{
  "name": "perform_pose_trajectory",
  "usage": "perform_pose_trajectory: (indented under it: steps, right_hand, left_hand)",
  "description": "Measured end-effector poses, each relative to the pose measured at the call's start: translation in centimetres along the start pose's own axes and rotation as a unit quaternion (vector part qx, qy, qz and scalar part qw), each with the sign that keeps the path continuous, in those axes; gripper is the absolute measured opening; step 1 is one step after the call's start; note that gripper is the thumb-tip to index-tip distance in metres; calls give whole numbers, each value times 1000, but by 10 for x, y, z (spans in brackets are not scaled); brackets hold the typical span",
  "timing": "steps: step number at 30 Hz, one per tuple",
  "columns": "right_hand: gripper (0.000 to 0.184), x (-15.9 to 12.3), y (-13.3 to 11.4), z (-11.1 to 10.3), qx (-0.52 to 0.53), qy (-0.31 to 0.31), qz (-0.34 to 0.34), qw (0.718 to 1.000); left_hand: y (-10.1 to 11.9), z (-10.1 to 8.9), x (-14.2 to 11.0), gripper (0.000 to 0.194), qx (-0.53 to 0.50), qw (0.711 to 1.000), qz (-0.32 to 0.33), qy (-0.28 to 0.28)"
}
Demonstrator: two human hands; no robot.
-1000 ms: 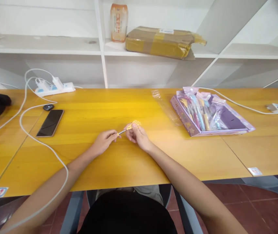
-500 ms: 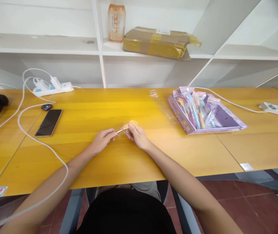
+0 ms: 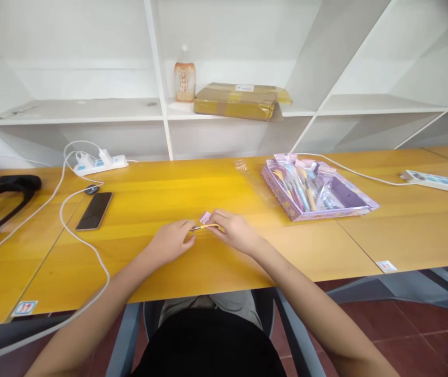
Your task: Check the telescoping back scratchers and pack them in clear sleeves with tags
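A slim yellow back scratcher with a metal shaft lies level between my hands, low over the table. My left hand is closed round its shaft end, and the fingers hide most of the handle. At the other end, my right hand pinches the yellow head, which I see nearly edge-on. A small pink-purple tag shows just beyond my right fingertips; whether it is attached to anything, I cannot tell.
To the right stands a purple tray of bagged, similar-looking items, beside a clear plastic bag. A phone, a white cable, a power strip and a black strapped device are on the left. A bottle and a taped box sit on the shelf.
The view has tilted up and shifted slightly left. The back scratcher's head has turned from face-up to nearly edge-on in my right hand. The pink-purple tag has come into sight.
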State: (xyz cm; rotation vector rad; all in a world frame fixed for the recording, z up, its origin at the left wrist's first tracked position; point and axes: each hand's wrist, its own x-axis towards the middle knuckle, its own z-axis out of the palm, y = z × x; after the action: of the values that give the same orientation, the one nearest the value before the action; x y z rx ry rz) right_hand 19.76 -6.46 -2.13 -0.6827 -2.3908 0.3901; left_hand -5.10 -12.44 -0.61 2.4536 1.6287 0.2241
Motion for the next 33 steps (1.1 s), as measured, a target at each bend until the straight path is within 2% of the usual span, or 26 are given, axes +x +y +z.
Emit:
perform_pose_trajectory:
  steps: [7,12,15,19,23,25,28,33]
  right_hand:
    - [15,-14,-26,-5,-178,-14,-47,983]
    - [24,-40,-29,-21,-233,-1,-68,970]
    - [28,-71,-10,-40,-220,18,-30,975]
    - [25,-120,35,-77,-209,35,60,976]
    - [25,-172,75,-116,-220,93,125,963]
    - [23,-193,86,-127,-214,105,137,961]
    - [19,-215,92,-126,-202,96,156,962]
    - [18,-229,96,-106,-207,103,185,955]
  left_hand:
    - [7,-3,-12,23,31,999,23,-23]
    - [-17,-8,-27,34,5,999,33,-36]
    - [-43,-16,-46,36,-8,999,4,-42]
    - [-78,-30,-76,39,-56,995,-31,-76]
    - [-109,-35,-105,42,-74,994,-59,-59]
    - [-120,-31,-115,41,-64,994,-68,-53]
    - [-126,-19,-122,40,-40,995,-75,-60]
    - [-118,-1,-119,42,2,992,-91,-82]
